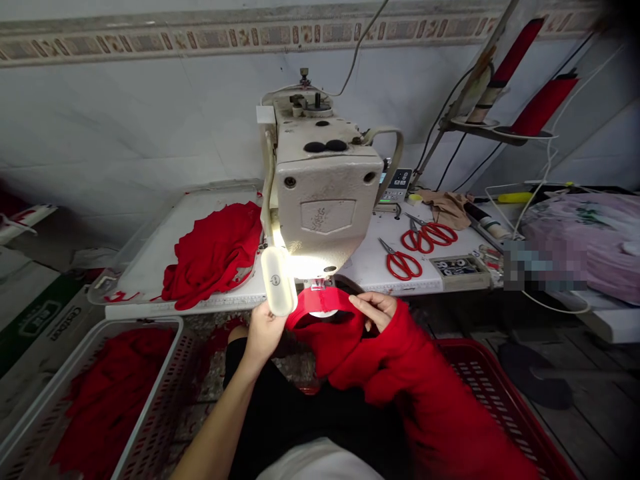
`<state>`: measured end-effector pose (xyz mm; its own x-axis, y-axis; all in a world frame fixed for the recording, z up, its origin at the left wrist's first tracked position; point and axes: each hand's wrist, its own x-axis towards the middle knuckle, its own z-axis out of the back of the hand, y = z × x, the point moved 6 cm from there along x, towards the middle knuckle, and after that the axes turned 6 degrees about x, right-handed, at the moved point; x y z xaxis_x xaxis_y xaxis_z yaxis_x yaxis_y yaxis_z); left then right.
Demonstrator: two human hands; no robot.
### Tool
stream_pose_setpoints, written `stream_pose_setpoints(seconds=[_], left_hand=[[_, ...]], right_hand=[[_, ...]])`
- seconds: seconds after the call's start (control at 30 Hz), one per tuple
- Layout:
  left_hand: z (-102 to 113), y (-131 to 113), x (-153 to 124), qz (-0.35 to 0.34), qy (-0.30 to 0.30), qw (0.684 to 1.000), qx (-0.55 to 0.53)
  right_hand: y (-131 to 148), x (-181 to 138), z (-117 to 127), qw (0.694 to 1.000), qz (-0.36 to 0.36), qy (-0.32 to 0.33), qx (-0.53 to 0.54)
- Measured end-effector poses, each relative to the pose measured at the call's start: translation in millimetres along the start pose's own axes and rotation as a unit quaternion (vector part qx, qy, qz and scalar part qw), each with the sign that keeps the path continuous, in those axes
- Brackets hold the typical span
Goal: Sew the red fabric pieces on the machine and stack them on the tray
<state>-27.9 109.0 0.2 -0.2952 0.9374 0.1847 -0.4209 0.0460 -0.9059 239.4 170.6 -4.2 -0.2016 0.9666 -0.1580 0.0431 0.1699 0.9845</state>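
I'm looking down at the machine (325, 193), its lamp (277, 280) glaring white over the needle area. The red garment (340, 340) lies right under the foot (319, 285), at the near edge of the table (370, 260), and it trails back over my right forearm towards my lap.

My left hand (263, 330) sits just below the lamp, fingers curled closed on the garment's left edge. My right hand (375, 310) is on the other side of the foot, thumb and fingers pinched together on a fold of the cloth, the rest of the hand loosely bent. Both hands are close in, with the foot between them.

Out on the table, a pile (215, 253) of red cloth lies left of the machine, and two red scissors (403, 263) lie to its right. A grey basket (150, 322) holding more red cloth stands low on my left, and a red basket (500, 393) on my right. Red cones (543, 103) stand on a rack at upper right.
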Motion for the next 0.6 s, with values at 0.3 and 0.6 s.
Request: stream_pose_setpoints(seconds=[0.3,0.6], left_hand=[[-26.4,25.7,-113.8,-0.256,0.255,0.9,0.242],[-42.6,14.7,-117.9,-0.213,0.311,0.913,0.159]], right_hand=[[27.8,-67.6,-49.0,0.959,0.073,0.263,-0.072],[11.8,-82.1,-95.6,0.868,0.099,0.324,-0.362]])
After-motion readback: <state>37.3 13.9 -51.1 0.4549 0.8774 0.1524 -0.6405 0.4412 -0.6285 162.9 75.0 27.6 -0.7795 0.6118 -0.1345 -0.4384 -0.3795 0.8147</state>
